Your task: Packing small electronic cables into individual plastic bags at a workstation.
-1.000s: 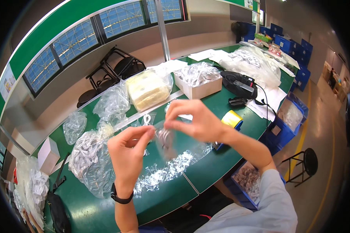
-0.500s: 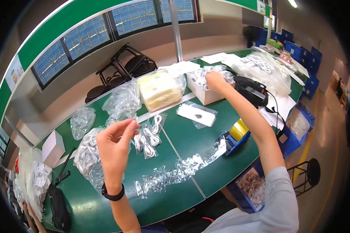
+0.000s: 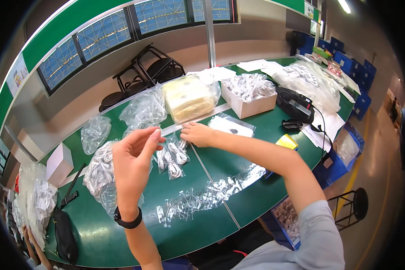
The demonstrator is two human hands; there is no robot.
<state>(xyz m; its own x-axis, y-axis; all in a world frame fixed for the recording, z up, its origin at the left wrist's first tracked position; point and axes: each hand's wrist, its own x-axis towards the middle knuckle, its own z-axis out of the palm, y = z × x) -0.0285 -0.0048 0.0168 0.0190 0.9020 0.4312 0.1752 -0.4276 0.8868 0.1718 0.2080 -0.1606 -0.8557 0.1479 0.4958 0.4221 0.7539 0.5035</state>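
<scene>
My left hand point(image 3: 134, 157) is raised over the left part of the green table, thumb and fingertips pressed together. Whatever lies in that pinch is too small to make out. My right hand point(image 3: 197, 134) reaches across to the middle, its curled fingers at the upper end of a small pile of bagged white cables point(image 3: 172, 158). They close on the top bagged cable, though the fingertips partly hide it. Beside my left wrist lies a larger clear bag of coiled white cables point(image 3: 100, 173). An open white box point(image 3: 252, 108) full of bagged cables stands further right.
Small clear plastic pieces point(image 3: 198, 202) are strewn across the table front. A yellow tape roll point(image 3: 287, 142) sits partly behind my right forearm. Further back are a yellowish wrapped stack point(image 3: 189, 101), crumpled clear bags point(image 3: 144, 108) and a black device point(image 3: 296, 105). A white box point(image 3: 59, 165) stands left.
My right hand has left the white box and moved left to the bagged cables at the middle. My left hand keeps its pinch almost in place. The view has shifted slightly.
</scene>
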